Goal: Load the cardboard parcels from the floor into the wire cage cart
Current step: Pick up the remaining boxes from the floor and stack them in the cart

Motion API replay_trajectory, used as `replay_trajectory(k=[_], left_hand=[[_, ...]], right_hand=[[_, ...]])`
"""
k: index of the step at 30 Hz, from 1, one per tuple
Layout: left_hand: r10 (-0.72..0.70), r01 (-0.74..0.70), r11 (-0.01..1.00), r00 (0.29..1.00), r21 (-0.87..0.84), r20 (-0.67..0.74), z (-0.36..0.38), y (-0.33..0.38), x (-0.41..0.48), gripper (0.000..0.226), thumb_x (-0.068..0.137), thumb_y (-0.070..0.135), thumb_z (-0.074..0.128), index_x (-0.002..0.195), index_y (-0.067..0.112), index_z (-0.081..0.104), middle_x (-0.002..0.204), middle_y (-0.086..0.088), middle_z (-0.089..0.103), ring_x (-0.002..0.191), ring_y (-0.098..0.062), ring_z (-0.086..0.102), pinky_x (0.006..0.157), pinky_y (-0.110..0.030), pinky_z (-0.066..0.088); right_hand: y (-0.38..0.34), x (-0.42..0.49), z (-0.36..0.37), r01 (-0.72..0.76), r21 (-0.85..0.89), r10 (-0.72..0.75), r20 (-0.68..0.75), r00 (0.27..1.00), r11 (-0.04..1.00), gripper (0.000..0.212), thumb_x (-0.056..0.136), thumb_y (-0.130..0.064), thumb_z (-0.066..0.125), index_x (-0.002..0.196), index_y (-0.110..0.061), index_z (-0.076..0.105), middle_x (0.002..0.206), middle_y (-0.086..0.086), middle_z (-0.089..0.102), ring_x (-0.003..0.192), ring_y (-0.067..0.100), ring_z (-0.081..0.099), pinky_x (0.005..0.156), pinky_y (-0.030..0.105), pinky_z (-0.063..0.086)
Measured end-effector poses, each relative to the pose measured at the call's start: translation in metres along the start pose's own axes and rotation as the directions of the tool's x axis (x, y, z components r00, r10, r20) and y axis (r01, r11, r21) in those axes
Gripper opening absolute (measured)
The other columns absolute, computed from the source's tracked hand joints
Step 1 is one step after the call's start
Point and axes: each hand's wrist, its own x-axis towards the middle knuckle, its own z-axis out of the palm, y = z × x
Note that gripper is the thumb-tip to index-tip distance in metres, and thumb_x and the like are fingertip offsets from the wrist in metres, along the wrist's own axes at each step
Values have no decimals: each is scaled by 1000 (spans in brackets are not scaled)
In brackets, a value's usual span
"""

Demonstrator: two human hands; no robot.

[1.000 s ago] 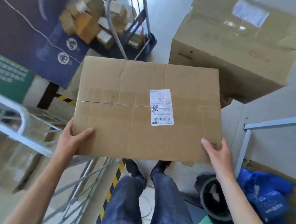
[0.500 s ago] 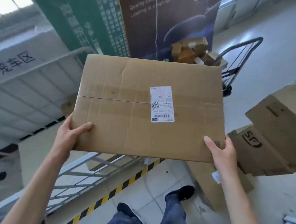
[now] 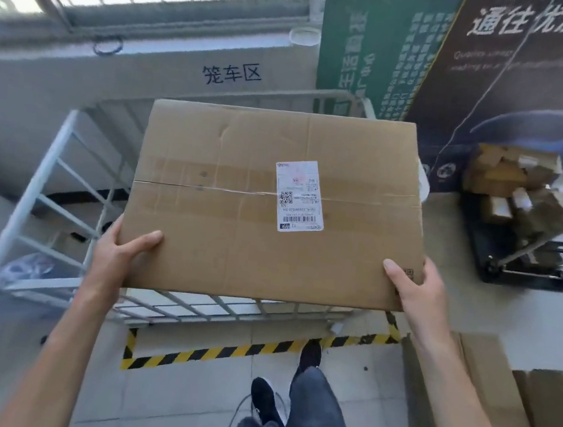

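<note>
Gripping the cardboard parcel (image 3: 236, 243) at its two near corners, the left hand (image 3: 114, 259) and right hand (image 3: 417, 291) each press a thumb flat on its top face; the other fingers pass under the box, hidden, so their spread cannot be told. The parcel, with a white shipping label (image 3: 298, 196) on its taped top, is held level over the open white wire cage cart (image 3: 35, 182). Yellow-and-black hazard tape (image 3: 243, 350) runs along the tiled floor beside the cart, more cartons (image 3: 483, 387) lie at lower right, and a trolley (image 3: 522, 271) of small parcels (image 3: 510, 180) stands well apart at right.
</note>
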Motion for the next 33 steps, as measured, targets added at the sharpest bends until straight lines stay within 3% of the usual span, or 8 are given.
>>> replay_trajectory(k=[5,9,13,15,17,21,28,33], left_hand=[[-67,61,997,990,-53,-121,-54,-21,22,49,70,39,83,116,35,67,106,9,75,91,-12,72,71,-30,55],[-90,85,996,978,-35,-187,-88,-31,61,45,70,41,83,112,39,67,107,9,74,91,-10,72,72,-29,55],[-136,138,990,952,-11,-273,-121,-42,117,51,61,47,84,110,39,71,101,12,76,88,-11,73,68,-26,56],[-165,172,985,938,-5,-304,-133,-47,146,55,63,44,85,115,34,71,105,8,76,92,-17,72,75,-34,57],[-182,193,981,930,1,-320,-141,-56,175,53,69,37,84,119,29,69,107,6,76,93,-16,71,78,-37,56],[-247,269,963,906,17,-343,-147,-90,227,31,76,24,82,105,29,72,91,17,75,77,1,69,63,-22,55],[-452,501,861,834,92,-317,-169,-197,308,44,70,35,85,111,33,70,97,15,73,89,-12,68,71,-33,52],[-612,654,742,750,146,-250,-183,-292,375,47,67,38,86,109,24,69,108,2,74,92,-17,68,75,-35,52]], right_hand=[[-23,27,74,3,-12,-1,125,992,1000,57,71,-60,76,120,-36,59,108,-13,70,100,10,68,84,38,58],[-36,56,139,-1,3,0,199,980,1000,53,77,-50,76,122,-31,56,112,-8,68,102,13,65,84,37,57],[-46,94,209,-21,8,19,245,969,1000,61,82,-44,77,134,-23,52,113,-12,66,95,-3,66,75,17,55],[-50,114,243,-66,-9,66,273,960,998,72,83,-45,77,143,-20,47,123,-6,64,106,7,63,86,27,54],[-52,133,276,-107,-22,108,300,948,994,67,83,-42,77,141,-21,49,122,-6,65,105,8,63,85,29,53],[-45,166,333,-159,-130,191,302,934,979,60,84,-35,77,136,-17,53,121,0,65,106,16,64,91,37,54],[25,198,425,-312,-265,383,279,881,912,28,85,-28,78,101,-32,55,101,-16,66,84,-6,61,59,10,45],[103,211,495,-461,-311,537,238,809,831,38,86,-26,76,117,-27,54,105,-11,66,92,3,63,71,23,49]])
